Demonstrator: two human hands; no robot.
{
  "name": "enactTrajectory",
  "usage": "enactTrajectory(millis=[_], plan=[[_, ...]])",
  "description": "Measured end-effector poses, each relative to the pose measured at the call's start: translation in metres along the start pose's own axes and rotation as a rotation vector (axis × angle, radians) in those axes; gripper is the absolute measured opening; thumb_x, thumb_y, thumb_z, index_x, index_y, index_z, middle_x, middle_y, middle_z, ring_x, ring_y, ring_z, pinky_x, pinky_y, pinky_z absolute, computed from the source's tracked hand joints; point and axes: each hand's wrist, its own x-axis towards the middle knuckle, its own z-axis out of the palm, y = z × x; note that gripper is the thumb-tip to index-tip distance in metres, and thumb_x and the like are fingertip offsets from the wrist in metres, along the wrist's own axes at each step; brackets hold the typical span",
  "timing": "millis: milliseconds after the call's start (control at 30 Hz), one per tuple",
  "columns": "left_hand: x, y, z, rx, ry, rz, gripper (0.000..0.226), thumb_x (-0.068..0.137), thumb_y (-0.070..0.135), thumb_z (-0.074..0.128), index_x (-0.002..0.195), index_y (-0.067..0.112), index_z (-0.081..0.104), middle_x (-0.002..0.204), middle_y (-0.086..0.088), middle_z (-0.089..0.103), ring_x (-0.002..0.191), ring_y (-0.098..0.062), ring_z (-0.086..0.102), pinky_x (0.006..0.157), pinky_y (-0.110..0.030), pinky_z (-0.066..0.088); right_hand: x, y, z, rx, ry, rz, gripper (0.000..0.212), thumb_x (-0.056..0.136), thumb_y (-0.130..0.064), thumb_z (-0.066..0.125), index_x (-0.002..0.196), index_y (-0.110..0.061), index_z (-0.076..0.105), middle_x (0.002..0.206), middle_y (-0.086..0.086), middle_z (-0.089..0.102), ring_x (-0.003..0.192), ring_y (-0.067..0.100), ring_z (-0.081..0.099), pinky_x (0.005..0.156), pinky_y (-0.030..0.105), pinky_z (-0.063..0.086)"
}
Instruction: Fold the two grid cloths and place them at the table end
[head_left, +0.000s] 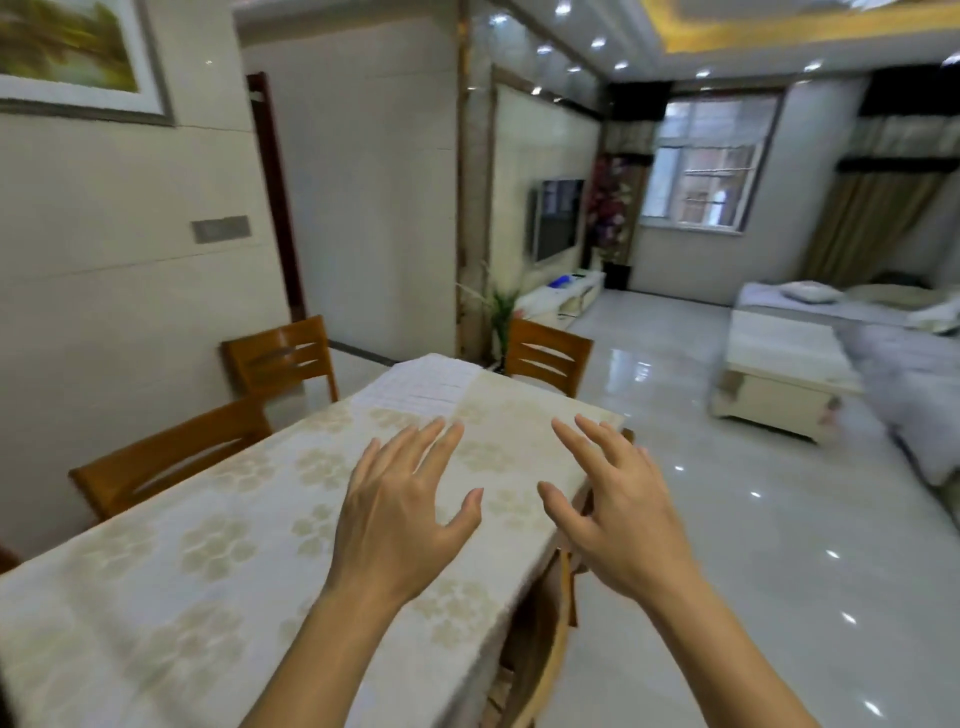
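Tabletop (171, 561): long, cream floral-patterned cover, lower left to centre frame. White folded grid cloths (423, 382): far tabletop end, centre frame. Left hand (397, 512), right hand (621, 514): fingers spread, holding nothing, hovering nearer, apart from cloths.

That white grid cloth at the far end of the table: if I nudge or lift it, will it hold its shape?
Probably not. The grid cloth lies flat and thin, its far edge seeming to follow the table end, so it is likely floppy and light. A push might bunch it, or drag the flowered table cover too. Both the left hand and right hand hover open, clear of it.
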Motion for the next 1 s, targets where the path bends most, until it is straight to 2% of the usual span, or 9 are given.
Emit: enactTrajectory(millis=[200,333,400,667,800,867,1000], plan=[[0.015,0.070,0.025,-0.132,-0.064,0.192,0.069,0.089,0.061,0.042,0.152,0.040,0.028,0.155,0.013,0.040,0.144,-0.012,0.034,0.121,-0.040,0.020,-0.044,0.050,-0.051,-0.056,0.132,0.185,0.072,0.085,-0.068,0.035,0.151,-0.040,0.033,0.155,-0.010,0.038,0.145,0.014,0.032,0.116,0.052,0.031],[0.023,0.119,0.037,-0.225,-0.075,0.283,0.068,0.088,0.062,0.037,0.151,0.035,0.035,0.153,0.010,0.043,0.142,-0.013,0.038,0.120,-0.045,0.025,-0.068,0.079,-0.079,-0.088,0.181,0.288,0.073,0.083,-0.070,0.032,0.150,-0.041,0.033,0.156,-0.011,0.036,0.147,0.012,0.029,0.120,0.050,0.026],[0.025,0.142,0.046,-0.255,-0.079,0.317,0.068,0.088,0.061,0.037,0.149,0.033,0.040,0.151,0.009,0.046,0.140,-0.015,0.041,0.118,-0.043,0.024,-0.077,0.096,-0.092,-0.109,0.205,0.331,0.074,0.082,-0.070,0.032,0.150,-0.041,0.034,0.156,-0.011,0.036,0.147,0.012,0.029,0.120,0.049,0.025],[0.034,0.213,0.095,-0.271,-0.133,0.377,0.070,0.087,0.064,0.034,0.150,0.034,0.038,0.152,0.009,0.044,0.142,-0.013,0.038,0.117,-0.036,0.021,-0.100,0.169,-0.127,-0.119,0.244,0.437,0.072,0.083,-0.067,0.035,0.150,-0.041,0.034,0.157,-0.010,0.035,0.148,0.013,0.026,0.121,0.049,0.023],[0.042,0.252,0.117,-0.245,-0.151,0.402,0.069,0.088,0.061,0.038,0.149,0.030,0.040,0.150,0.006,0.048,0.139,-0.016,0.043,0.116,-0.046,0.035,-0.105,0.215,-0.138,-0.111,0.245,0.467,0.069,0.085,-0.064,0.039,0.150,-0.040,0.034,0.157,-0.009,0.036,0.148,0.015,0.028,0.121,0.050,0.023],[0.046,0.273,0.131,-0.220,-0.147,0.436,0.067,0.088,0.058,0.040,0.148,0.028,0.043,0.148,0.004,0.050,0.137,-0.018,0.046,0.114,-0.045,0.038,-0.106,0.240,-0.144,-0.097,0.242,0.474,0.069,0.085,-0.064,0.039,0.150,-0.041,0.034,0.157,-0.009,0.035,0.148,0.015,0.027,0.121,0.050,0.023],[0.057,0.316,0.162,-0.200,-0.152,0.424,0.066,0.089,0.058,0.042,0.149,0.029,0.041,0.149,0.006,0.048,0.138,-0.015,0.043,0.116,-0.040,0.032,-0.103,0.295,-0.160,-0.081,0.233,0.482,0.071,0.083,-0.065,0.036,0.150,-0.040,0.035,0.157,-0.011,0.036,0.148,0.015,0.027,0.122,0.049,0.021]])
